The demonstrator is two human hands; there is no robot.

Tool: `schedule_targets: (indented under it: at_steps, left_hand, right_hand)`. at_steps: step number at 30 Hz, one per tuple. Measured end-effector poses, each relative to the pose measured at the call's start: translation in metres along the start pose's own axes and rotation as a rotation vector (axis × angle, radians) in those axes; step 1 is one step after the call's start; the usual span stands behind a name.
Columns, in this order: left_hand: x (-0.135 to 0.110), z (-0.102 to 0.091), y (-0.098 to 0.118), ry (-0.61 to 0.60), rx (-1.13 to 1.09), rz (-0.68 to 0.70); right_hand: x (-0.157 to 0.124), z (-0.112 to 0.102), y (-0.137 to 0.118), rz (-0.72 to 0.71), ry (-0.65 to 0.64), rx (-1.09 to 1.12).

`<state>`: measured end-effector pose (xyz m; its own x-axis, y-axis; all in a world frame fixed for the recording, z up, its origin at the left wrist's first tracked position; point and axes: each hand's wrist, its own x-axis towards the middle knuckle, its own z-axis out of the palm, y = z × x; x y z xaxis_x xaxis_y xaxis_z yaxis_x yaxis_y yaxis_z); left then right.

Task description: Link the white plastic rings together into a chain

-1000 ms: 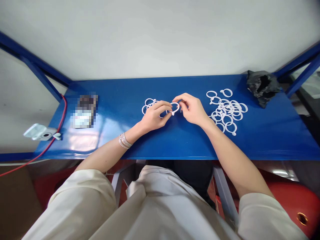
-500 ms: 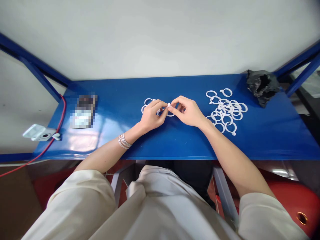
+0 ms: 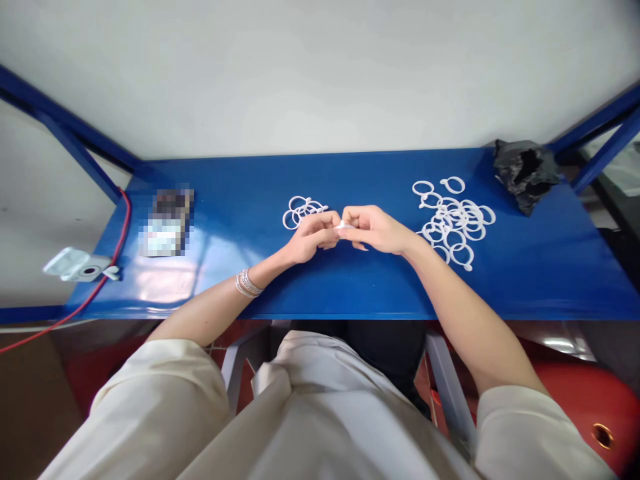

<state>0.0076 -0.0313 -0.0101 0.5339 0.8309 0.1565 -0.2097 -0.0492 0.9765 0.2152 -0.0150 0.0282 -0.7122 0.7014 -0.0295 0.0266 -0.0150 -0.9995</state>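
My left hand (image 3: 314,237) and my right hand (image 3: 373,229) meet over the middle of the blue table (image 3: 350,280). Both are closed in a pinch on one white plastic ring (image 3: 344,226), of which only a small white part shows between the fingertips. A small cluster of linked white rings (image 3: 300,211) lies just behind my left hand. To the right of my right hand lies a loose pile of several white rings (image 3: 454,221). Silver bangles sit on my left wrist.
A crumpled black bag (image 3: 525,172) sits at the table's far right corner. A blurred-out flat item (image 3: 167,221) lies at the left. A small white device (image 3: 75,265) and a red cable (image 3: 120,240) are by the left edge. A white wall stands behind.
Both hands have drawn a little toward me and closed tighter round the ring, which showed as a full loop one second ago and is now almost hidden between the fingers.
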Motion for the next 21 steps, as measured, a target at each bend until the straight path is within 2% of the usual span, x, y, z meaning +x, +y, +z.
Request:
schedule_targets:
  at_steps: [2,5,12,15,21]
  left_hand:
    - [0.000,0.000,0.004,-0.054,-0.049,-0.064]
    - [0.001,-0.001,0.007,-0.074,-0.073,-0.119]
    - [0.002,-0.008,-0.001,-0.050,-0.064,-0.071]
    - [0.002,-0.013,-0.009,-0.009,0.013,0.009]
    - [0.004,-0.012,-0.014,0.200,0.191,0.249]
  right_hand:
    - [0.000,0.002,0.000,0.003,-0.042,-0.036]
    - [0.002,0.006,0.003,-0.001,-0.036,-0.107]
    - [0.007,0.008,0.010,-0.058,0.037,-0.130]
    - [0.006,0.006,0.010,-0.085,0.067,-0.073]
    - [0.006,0.002,0.007,-0.099,0.192,-0.023]
